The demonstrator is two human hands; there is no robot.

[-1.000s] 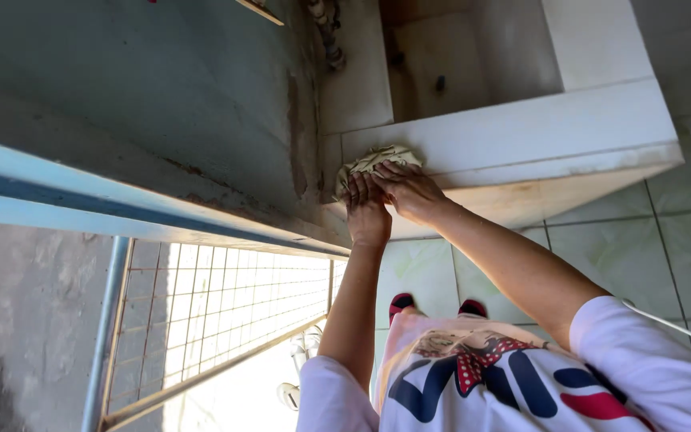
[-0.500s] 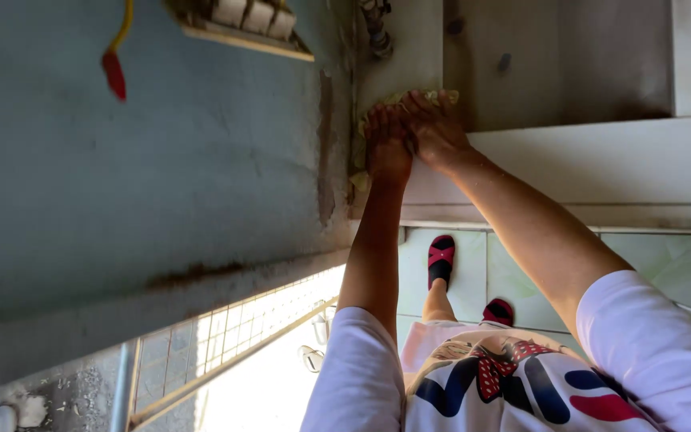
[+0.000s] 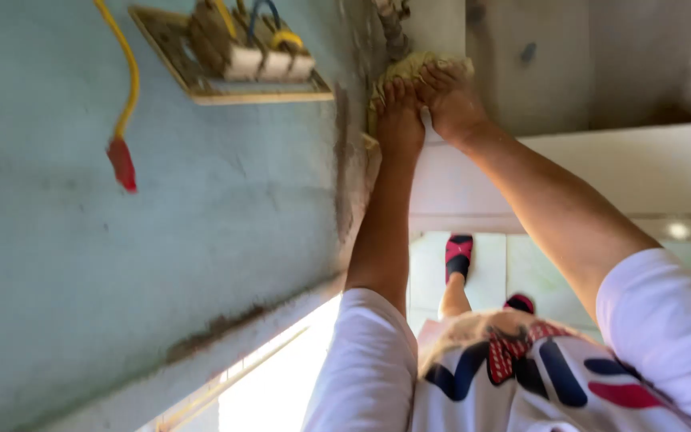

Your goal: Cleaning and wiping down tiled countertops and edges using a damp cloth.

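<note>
both hands pressed on a yellowish cloth at the tank's corner

the left hand and the right hand lie side by side, touching, fingers stretched out flat on a yellowish cloth. neither hand is clenched; both press palm-down on the cloth rather than curling round it, and the cloth shows as a crumpled edge just past the fingertips and a little to the left of the left hand. the cloth sits at the corner where the white tiled tank meets the pale blue-green wall, against the tank's grey inner face.

both forearms reach up from white sleeves; the right arm crosses over the tank's white ledge, the left runs beside the dark, chipped edge of the wall.

on the wall, up and to the left of the hands, a small wooden board is fixed, tilted in this view, carrying whitish blocks with yellow, blue and dark wires. a yellow cable curves down from it and ends in a red tip, well apart from the hands.

below, the person's white shirt bears a red and blue emblem, and red-and-black sandals stand on pale floor tiles.
</note>
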